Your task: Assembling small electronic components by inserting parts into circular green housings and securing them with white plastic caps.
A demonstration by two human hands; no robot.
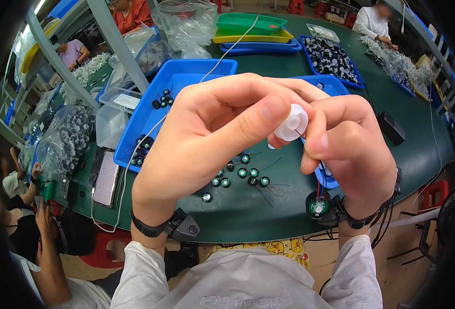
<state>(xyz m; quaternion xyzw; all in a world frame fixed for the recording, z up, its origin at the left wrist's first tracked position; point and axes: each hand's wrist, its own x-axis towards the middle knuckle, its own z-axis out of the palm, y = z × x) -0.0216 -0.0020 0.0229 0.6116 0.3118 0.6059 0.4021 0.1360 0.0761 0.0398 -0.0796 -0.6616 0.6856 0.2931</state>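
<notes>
In front of my chest, my left hand (220, 126) pinches a small round white plastic part (292, 123) between thumb and fingers. My right hand (348, 129) meets it there, thumb and forefinger closed on a thin wire that runs to the white part. Below the right hand is a round black component (318, 206) with a green circuit face and red wires; whether it hangs or rests is unclear. Several small round black components (244, 159) with green faces and thin wires lie on the green table (238, 219) under my hands.
A blue tray (186, 67) with black parts stands left; another blue tray (335, 85) is partly behind my right hand. Farther back are stacked trays (253, 31) and a tray of black-and-white parts (330, 59). A phone (106, 177) lies left, beneath a loose white cable (158, 123). Other people sit around.
</notes>
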